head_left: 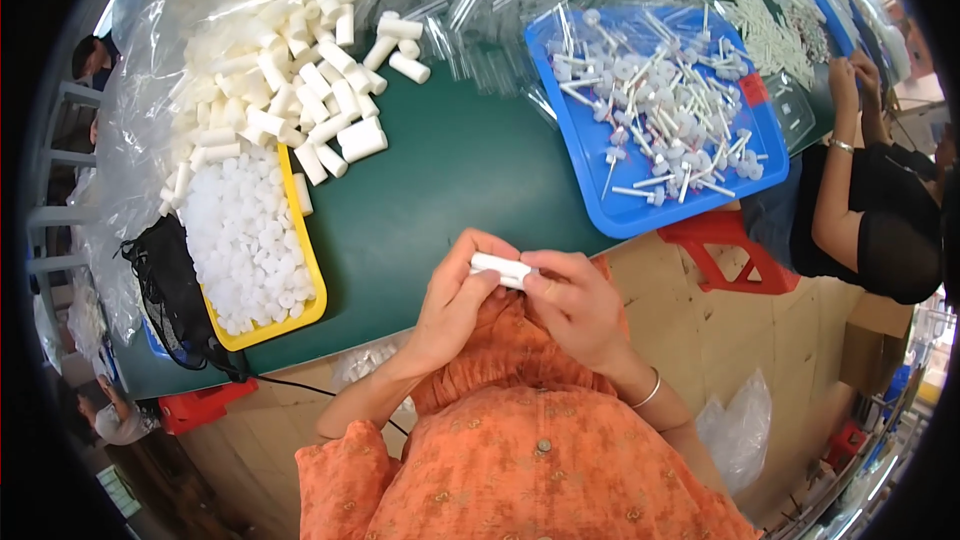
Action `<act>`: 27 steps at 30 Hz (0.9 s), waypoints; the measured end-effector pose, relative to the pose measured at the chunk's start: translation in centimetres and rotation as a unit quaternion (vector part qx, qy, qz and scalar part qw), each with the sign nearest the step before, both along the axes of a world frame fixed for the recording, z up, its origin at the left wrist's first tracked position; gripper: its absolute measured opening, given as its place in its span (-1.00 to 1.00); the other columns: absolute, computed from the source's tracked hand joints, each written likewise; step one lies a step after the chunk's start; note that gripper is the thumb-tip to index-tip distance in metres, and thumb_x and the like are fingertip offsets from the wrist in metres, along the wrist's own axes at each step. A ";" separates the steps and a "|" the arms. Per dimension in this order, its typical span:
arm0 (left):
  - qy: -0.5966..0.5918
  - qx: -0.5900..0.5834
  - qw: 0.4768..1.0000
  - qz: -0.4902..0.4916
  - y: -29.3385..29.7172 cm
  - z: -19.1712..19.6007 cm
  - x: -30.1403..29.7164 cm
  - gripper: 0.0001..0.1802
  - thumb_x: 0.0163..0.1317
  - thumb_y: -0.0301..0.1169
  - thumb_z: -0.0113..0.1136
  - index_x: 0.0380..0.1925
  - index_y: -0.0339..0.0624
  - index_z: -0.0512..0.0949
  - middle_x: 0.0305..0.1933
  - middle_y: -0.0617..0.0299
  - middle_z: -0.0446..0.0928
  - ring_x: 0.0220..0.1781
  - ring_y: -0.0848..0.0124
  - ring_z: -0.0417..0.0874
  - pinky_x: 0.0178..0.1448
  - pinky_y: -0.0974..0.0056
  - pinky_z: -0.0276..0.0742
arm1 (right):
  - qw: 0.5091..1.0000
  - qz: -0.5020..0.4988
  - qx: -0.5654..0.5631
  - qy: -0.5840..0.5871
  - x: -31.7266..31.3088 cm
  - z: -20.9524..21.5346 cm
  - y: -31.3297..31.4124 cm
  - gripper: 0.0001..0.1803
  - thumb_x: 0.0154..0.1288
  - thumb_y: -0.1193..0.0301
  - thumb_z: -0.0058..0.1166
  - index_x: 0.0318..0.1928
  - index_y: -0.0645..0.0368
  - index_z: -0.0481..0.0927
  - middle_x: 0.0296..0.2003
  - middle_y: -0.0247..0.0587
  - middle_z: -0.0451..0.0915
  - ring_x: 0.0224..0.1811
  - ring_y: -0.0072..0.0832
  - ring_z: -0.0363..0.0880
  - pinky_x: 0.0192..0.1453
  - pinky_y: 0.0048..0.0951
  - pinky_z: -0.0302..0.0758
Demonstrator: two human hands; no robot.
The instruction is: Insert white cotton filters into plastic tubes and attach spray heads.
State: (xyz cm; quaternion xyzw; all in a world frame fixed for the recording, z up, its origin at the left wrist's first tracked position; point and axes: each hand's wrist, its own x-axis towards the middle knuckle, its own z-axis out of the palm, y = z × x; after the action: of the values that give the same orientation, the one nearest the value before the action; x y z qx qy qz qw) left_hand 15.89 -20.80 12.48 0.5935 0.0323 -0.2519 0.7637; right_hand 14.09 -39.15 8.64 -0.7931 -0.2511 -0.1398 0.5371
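Note:
In front of my orange top, both my hands are closed on a small white cylinder (498, 266), held lying roughly sideways. My left hand (452, 292) grips its left end with thumb and fingers. At the other end, the fingertips of my right hand (580, 302) pinch it, hiding that tip. Whether a second white piece lies just under it I cannot tell. Nearest on the left is a yellow tray (318, 292) full of small white plastic pieces (250, 250). To the right, a blue tray (600, 212) bears many thin white sticks with translucent caps (670, 110).
Loose white foam-like cylinders (335, 90) are heaped behind the yellow tray on the green table (430, 170). Transparent tubes (470, 0) lie along the back. A black mesh bag (165, 280) sits at the left. Beyond a red stool (735, 250), another person's arm (840, 160) reaches over the table.

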 end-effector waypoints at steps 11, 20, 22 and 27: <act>-0.009 0.036 0.999 -0.032 0.4 0.7 2.7 -0.74 0.31 -0.47 0.06 -0.01 -0.20 0.41 -0.18 0.25 0.55 -0.19 0.51 0.54 -0.07 0.36 0.46 | 0.984 -0.025 -0.156 -0.078 3.5 2.5 -0.1 -0.76 0.05 0.53 0.32 -0.25 0.16 0.55 -0.22 -0.25 0.61 -0.16 -0.25 0.57 -0.12 -0.26 0.47; -0.691 0.401 0.599 -0.056 -3.0 -1.4 16.3 -0.64 -0.05 -0.58 0.34 -0.17 -0.10 0.61 -0.31 0.19 0.48 -0.28 0.18 0.48 -0.22 0.14 0.42 | 0.991 -0.030 -0.122 -0.040 1.8 0.8 0.8 -0.76 0.17 0.48 0.23 -0.13 0.17 0.61 -0.24 -0.22 0.60 -0.26 -0.25 0.57 -0.18 -0.28 0.46; -0.690 0.391 0.609 -0.039 -3.1 -2.5 16.8 -0.59 -0.09 -0.58 0.37 -0.15 -0.09 0.60 -0.27 0.19 0.47 -0.25 0.17 0.47 -0.18 0.13 0.41 | 0.993 -0.028 -0.113 -0.021 1.0 0.3 0.7 -0.77 0.18 0.48 0.22 -0.13 0.16 0.61 -0.24 -0.23 0.60 -0.25 -0.28 0.57 -0.19 -0.30 0.46; -0.633 0.425 0.646 -0.024 -2.7 -2.5 16.5 -0.54 -0.16 -0.59 0.43 -0.16 -0.23 0.54 -0.13 0.07 0.46 -0.09 0.08 0.45 -0.01 0.11 0.40 | 0.996 -0.045 -0.069 -0.019 0.0 -0.5 0.7 -0.76 0.22 0.45 0.21 -0.09 0.17 0.59 -0.22 -0.25 0.57 -0.24 -0.27 0.56 -0.15 -0.30 0.48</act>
State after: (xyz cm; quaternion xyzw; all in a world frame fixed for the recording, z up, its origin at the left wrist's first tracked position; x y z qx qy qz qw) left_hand 32.40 -23.52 10.03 0.8684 -0.3698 0.2090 0.2557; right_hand 14.06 -38.44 8.13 -0.8360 -0.2341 -0.1608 0.4695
